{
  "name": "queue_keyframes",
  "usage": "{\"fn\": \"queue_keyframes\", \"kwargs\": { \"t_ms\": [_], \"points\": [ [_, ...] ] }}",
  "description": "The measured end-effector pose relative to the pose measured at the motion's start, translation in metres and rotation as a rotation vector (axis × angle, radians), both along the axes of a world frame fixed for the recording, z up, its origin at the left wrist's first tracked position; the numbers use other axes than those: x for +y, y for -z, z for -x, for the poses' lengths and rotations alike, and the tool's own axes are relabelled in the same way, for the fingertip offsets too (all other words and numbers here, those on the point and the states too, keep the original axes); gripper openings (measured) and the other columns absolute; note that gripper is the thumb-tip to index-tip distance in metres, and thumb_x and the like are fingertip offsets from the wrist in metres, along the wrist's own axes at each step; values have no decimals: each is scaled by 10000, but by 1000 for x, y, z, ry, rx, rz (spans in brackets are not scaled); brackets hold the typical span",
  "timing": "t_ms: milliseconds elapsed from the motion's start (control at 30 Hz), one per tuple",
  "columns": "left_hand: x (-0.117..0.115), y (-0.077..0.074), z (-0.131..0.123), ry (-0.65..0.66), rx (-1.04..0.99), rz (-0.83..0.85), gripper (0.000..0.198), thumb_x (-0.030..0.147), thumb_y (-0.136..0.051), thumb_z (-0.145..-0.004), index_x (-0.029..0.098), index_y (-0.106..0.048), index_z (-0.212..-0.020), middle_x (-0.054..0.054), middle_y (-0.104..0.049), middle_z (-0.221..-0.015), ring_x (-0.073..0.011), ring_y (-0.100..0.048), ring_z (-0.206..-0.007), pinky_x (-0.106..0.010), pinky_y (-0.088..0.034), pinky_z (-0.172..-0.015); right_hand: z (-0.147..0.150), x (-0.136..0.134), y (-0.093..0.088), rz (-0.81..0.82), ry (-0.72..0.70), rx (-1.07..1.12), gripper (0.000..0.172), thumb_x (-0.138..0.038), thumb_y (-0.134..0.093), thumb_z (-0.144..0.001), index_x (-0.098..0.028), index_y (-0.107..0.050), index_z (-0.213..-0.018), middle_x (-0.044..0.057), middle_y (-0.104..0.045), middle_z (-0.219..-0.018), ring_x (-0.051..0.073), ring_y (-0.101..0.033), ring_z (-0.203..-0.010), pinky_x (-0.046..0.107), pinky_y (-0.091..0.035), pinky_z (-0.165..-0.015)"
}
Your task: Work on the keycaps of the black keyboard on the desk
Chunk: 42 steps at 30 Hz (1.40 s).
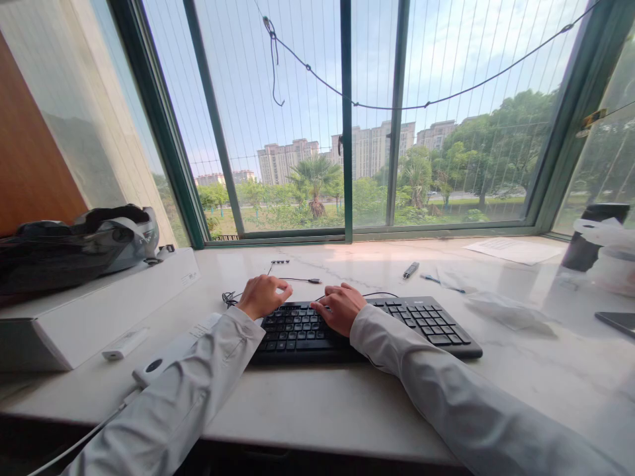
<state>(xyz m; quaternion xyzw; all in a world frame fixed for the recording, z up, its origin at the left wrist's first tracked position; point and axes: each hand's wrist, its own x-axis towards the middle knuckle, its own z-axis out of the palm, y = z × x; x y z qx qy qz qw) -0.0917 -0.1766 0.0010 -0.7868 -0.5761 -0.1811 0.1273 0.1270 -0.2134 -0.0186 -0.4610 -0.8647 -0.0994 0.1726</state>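
A black keyboard lies on the pale stone counter in front of me. My left hand is over its upper left edge, fingers curled and thumb and forefinger brought together; whatever they may hold is too small to name. Over the keyboard's middle, my right hand has its fingers bent down, the tips close together near the upper keys. Anything between them is hidden. Behind the hands lies a thin black cable with a plug. Several small black pieces sit in a row farther back.
To the left, a dark helmet rests on a long white box. A white power strip lies by my left forearm. Behind the keyboard are a small grey stick and a thin blue tool. A clear plastic bag is at right.
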Motion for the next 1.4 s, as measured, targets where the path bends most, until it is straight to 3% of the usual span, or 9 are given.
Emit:
{"fn": "queue_keyframes", "kwargs": {
  "t_ms": [167,433,900,1067,1400],
  "points": [
    [2,2,1,-17,4,-5,394,514,-440,-831,300,-767,-871,-37,-745,-867,-245,-669,-872,-311,-470,-754,3,-3,4,52,-70,2,495,-556,-251,-955,-355,-614,-1225,51,-626,-1020,155,-588,-902,309,-358,-812],
    [4,3,2,-10,-4,-12,391,516,-453,-826,290,-770,-873,-42,-744,-875,-237,-666,-863,-302,-464,-762,3,-2,7,81,-69,-5,496,-575,-271,-941,-369,-550,-1297,56,-608,-1067,178,-589,-927,326,-369,-822],
    [2,2,1,-28,-8,-9,395,523,-452,-825,291,-769,-875,-55,-737,-805,-241,-662,-837,-311,-452,-749,2,-2,3,44,-35,-40,435,-530,-345,-936,-331,-615,-1212,47,-613,-1070,178,-593,-905,325,-368,-808],
    [3,3,2,-39,-5,-5,394,523,-450,-826,296,-771,-845,-51,-737,-798,-242,-664,-829,-311,-457,-742,1,-2,3,55,-41,-29,484,-570,-309,-933,-314,-658,-1150,53,-626,-1035,175,-593,-897,321,-369,-806],
    [8,6,7,-76,-6,-11,395,544,-449,-820,313,-766,-870,-42,-743,-888,-258,-660,-890,-324,-463,-765,2,-6,1,64,-72,-14,424,-497,-347,-940,-329,-617,-1220,55,-619,-1062,170,-589,-907,319,-364,-813]
  ]
}}
